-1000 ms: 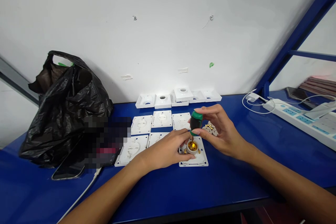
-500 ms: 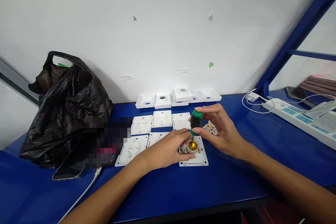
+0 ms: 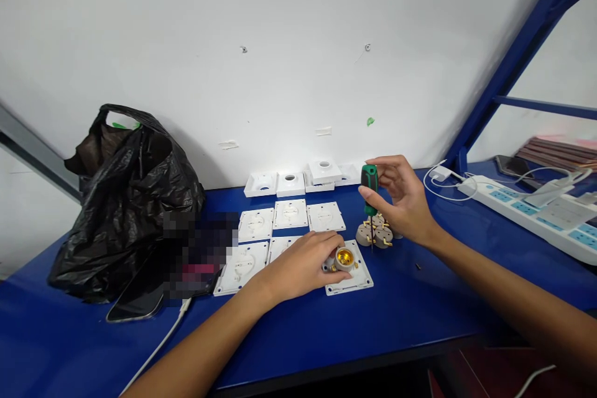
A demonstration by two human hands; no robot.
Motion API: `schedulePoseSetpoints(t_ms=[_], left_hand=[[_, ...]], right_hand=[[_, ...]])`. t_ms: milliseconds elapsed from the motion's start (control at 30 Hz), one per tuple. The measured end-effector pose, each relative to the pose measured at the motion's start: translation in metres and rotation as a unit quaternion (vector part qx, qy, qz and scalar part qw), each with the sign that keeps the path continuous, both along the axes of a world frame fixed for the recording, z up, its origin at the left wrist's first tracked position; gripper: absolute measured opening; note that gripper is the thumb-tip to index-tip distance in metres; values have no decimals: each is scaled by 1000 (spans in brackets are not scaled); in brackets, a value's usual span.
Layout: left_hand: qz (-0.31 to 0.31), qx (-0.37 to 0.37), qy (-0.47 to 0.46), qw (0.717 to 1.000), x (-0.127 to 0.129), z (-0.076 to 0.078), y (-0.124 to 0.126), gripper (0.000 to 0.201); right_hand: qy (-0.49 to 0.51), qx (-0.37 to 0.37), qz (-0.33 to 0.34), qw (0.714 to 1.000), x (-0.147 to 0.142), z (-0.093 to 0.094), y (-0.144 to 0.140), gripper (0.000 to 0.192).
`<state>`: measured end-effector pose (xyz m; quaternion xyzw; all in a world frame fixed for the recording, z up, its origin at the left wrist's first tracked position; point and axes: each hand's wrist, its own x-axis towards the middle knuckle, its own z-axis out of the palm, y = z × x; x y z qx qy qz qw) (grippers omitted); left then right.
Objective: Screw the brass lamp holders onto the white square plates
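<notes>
Raised out of the gold-lined socket (image 3: 345,259) since the earlier frame, the screwdriver (image 3: 369,179) is upright, gripped by the fingers of my right hand (image 3: 405,199). My left hand (image 3: 304,265) has its fingers around the socket, over a white plate (image 3: 361,281).

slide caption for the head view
Left hand grips a lamp socket on a white plate; right hand holds a screwdriver, tip down.

Matt socket (image 3: 346,268) with shiny, brassy metal lining (image 3: 345,257), smooth plastic plate (image 3: 362,277), screwdriver (image 3: 370,181) with plastic grip (image 3: 370,189) and metal shaft (image 3: 372,233), crinkled glossy plastic bag (image 3: 140,211), smooth glossy counter (image 3: 373,317)
</notes>
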<state>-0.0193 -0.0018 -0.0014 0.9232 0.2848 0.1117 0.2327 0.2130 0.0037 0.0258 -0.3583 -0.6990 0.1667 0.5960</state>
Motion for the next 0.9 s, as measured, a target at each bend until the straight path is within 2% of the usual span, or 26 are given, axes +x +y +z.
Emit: schedulePoseSetpoints(t_ms=[233,300,400,567,733,900], left_hand=[[-13,12,4,1000,1,-2,0,34],[-14,14,8,1000,1,-1,-1,34],[-10,13,13,1000,1,-1,-1,34],[-6,4,12,1000,-1,-3,0,34],[-12,14,5,1000,0,-4,0,31],[-12,20,10,1000,0,-4,0,30]], right_hand=[[-14,36,-63,997,17,-20,6,28],[-19,46,-74,996,21,-20,5,28],[-44,49,-74,995,29,-11,1,26],[-222,-22,-4,975,47,12,-7,25],[-289,-97,21,952,58,19,-7,24],[-329,-130,48,934,59,16,-3,26]])
